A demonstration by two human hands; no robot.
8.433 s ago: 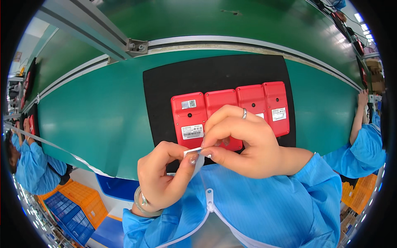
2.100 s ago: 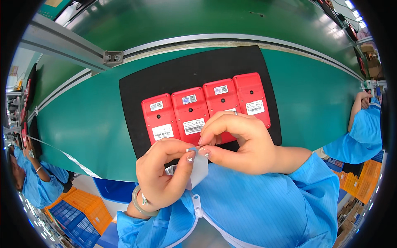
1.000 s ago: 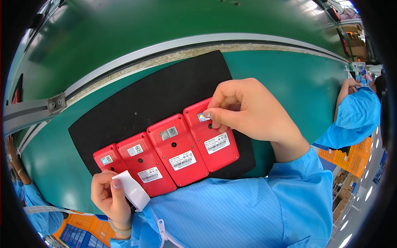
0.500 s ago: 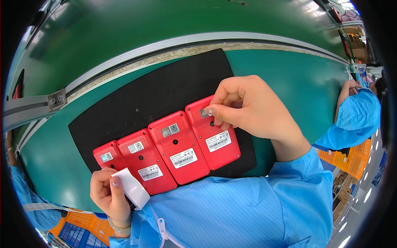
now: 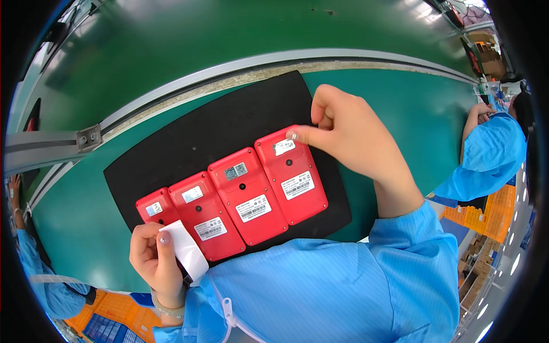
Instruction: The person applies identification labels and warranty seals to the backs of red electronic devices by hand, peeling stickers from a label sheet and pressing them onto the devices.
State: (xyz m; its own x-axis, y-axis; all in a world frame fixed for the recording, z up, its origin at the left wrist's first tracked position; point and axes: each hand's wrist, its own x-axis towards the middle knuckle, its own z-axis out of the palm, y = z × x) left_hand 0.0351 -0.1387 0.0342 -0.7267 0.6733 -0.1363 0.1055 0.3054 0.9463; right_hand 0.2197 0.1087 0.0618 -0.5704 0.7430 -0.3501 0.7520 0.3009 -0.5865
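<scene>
Several red handheld devices lie face down in a slanting row on a black mat. Each has a silver sticker near its top; the white printed labels lower down show on all but the leftmost, whose lower part is hidden. My right hand is over the top of the rightmost device. Its thumb touches the edge of the silver sticker, while the other fingers are bent and apart from the thumb. My left hand pinches a curled white label sheet in front of the leftmost device.
Beneath the mat is a green table, with a metal rail along its far side. A metal bracket stands at the left. Co-workers in blue sit at the right and left. Orange crates show beyond the table.
My right thumb and fingers have parted, and the silver sticker now lies flat on the rightmost device. The right hand has shifted slightly upward. My left hand still holds the label sheet.
</scene>
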